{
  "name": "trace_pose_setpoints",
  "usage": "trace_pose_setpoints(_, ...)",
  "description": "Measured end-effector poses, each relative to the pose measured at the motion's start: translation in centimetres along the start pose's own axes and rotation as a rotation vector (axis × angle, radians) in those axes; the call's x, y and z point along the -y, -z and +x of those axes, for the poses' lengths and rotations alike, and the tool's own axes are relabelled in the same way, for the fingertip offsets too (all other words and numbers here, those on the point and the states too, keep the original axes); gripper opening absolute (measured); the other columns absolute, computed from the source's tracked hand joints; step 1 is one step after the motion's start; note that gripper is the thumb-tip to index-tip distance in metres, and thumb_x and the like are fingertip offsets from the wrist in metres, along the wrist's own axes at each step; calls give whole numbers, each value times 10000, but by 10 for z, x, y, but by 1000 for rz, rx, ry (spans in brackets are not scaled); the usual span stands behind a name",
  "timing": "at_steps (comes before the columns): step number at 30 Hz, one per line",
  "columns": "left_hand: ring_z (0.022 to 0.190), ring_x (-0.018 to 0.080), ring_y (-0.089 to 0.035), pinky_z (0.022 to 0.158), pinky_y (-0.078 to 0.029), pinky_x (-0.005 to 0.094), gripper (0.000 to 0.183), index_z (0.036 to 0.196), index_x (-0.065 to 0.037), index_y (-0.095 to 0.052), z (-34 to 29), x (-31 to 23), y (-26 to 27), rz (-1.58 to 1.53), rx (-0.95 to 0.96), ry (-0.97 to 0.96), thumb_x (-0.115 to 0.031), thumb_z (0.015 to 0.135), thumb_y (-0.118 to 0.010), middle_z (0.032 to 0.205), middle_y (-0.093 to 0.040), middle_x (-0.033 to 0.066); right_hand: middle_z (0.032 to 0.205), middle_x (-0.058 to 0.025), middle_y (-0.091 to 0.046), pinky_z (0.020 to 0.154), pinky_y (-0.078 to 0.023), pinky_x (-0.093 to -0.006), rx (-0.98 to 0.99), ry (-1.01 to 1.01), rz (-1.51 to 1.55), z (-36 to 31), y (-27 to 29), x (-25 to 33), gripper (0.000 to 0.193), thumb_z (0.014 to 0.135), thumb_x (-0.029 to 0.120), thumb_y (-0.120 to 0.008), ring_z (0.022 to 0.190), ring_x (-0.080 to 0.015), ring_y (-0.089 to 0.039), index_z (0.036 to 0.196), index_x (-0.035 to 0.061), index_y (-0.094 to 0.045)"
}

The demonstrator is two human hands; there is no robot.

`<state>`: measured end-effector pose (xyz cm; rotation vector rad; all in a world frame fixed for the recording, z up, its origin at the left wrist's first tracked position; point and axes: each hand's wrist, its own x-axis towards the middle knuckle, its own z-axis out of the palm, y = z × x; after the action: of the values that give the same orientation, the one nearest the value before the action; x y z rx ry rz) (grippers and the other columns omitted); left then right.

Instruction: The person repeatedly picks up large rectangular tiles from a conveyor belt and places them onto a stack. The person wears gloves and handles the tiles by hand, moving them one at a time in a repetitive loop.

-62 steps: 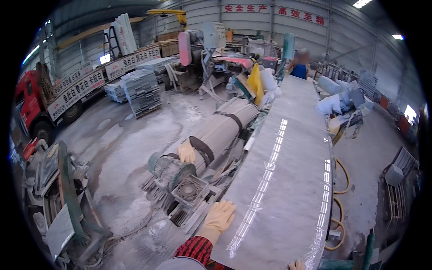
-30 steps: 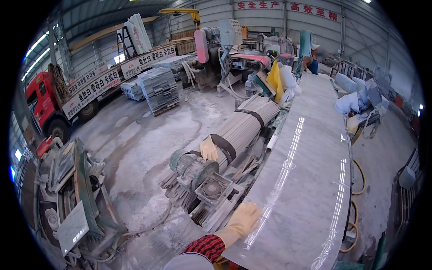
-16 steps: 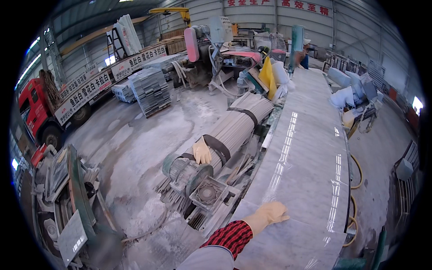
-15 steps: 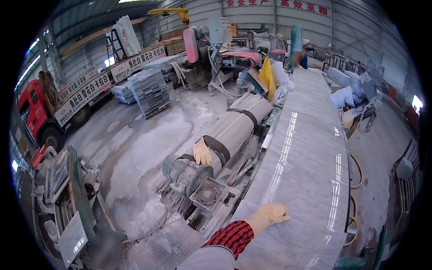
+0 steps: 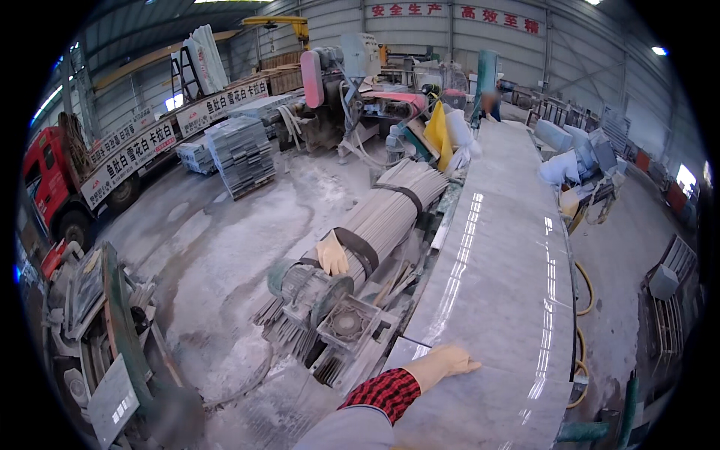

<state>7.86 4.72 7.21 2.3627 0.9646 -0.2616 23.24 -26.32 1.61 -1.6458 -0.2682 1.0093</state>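
My left hand [image 5: 448, 363], in a cream rubber glove with a red-and-black checked cuff, rests on a polished grey-white stone slab [image 5: 465, 412]. Its fingers reach to the right along the surface, the nearer ones partly hidden; I see nothing held in them. Just beyond the hand, a thin dark seam separates this slab from a longer, glossy stone slab [image 5: 495, 247] running away from me. My right hand is out of view. Left of the slabs, an empty cream glove [image 5: 331, 253] lies on a strapped bundle of thin pale strips [image 5: 390, 210].
A dusty motor [image 5: 306, 289] stands beside the slabs on the left. Yellow hoses [image 5: 587, 300] hang along their right side. At the far end are a person [image 5: 491, 106] and a green post [image 5: 487, 71]. Stacked stone [image 5: 238, 154] and a red truck [image 5: 49, 172] stand farther left.
The dark seam beside my left hand shows more plainly now. My hand stays on the stone, its fingers a little straighter. The view has shifted slightly.
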Motion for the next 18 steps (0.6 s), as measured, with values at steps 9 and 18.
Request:
trace_pose_setpoints(9, 926, 296, -735, 876, -564, 444, 522, 1098, -97, -804, -59, -48, 30, -12, -154, -97, -555, 1023, -566, 1020, -774, 123, 841, -99, -657, 638, -549, -429, -28, -85, 199, -37, 60, -30, 322, 1017, 378, -724, 737, -241, -657, 946, 74, -644)
trace_pose_setpoints(18, 759, 306, -697, 746, -542, 409, 646, 882, -46, -756, -116, -218, 50, -337, -261, -60, -664, 986, -597, 848, -732, 157, 715, -20, -570, 531, -444, -370, -367, 83, 247, -77, 192, 30, 465, 1072, 492, -602, 637, -160, -514, 874, 78, -673)
